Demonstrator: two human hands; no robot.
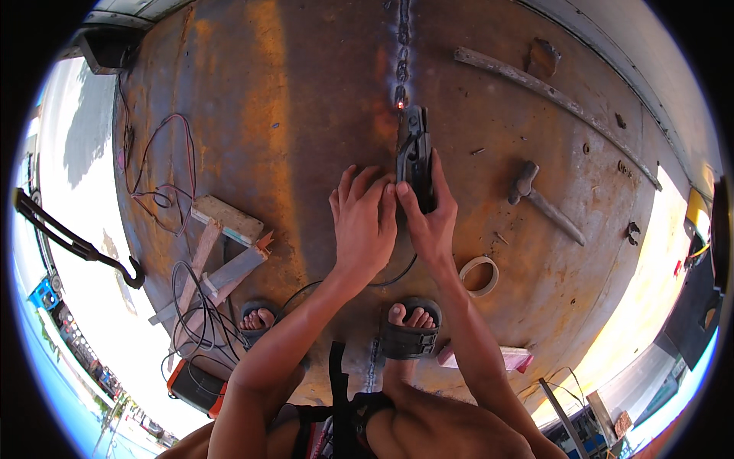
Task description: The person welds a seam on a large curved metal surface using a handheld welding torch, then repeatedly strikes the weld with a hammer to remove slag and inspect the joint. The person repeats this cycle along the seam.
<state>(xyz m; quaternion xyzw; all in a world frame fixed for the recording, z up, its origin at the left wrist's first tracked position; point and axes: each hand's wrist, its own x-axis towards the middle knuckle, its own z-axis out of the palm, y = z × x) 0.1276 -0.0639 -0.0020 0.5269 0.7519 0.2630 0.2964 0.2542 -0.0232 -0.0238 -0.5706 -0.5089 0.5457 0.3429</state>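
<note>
My right hand (432, 210) is closed around a black welding electrode holder (417, 157), its thumb along the near end. Just beyond the holder's far tip a small bright orange glow (401, 105) shows on the rusty steel plate (329, 92). From there a dark weld bead (403, 53) runs away from me along the seam. My left hand (363, 218) lies palm down beside the holder, fingers apart and slightly bent, its fingertips close to my right thumb. Whether it touches the holder is unclear. A black cable (394, 281) passes behind my left forearm.
Right of my hands lie a hammer (544, 203), a tape-like ring (479, 275) and a long metal bar (558, 99). On the left are wood pieces (229, 218), looped thin wires (164, 183), coiled cable (191, 298) and an orange-black box (197, 386). A black hook (134, 271) hangs nearby.
</note>
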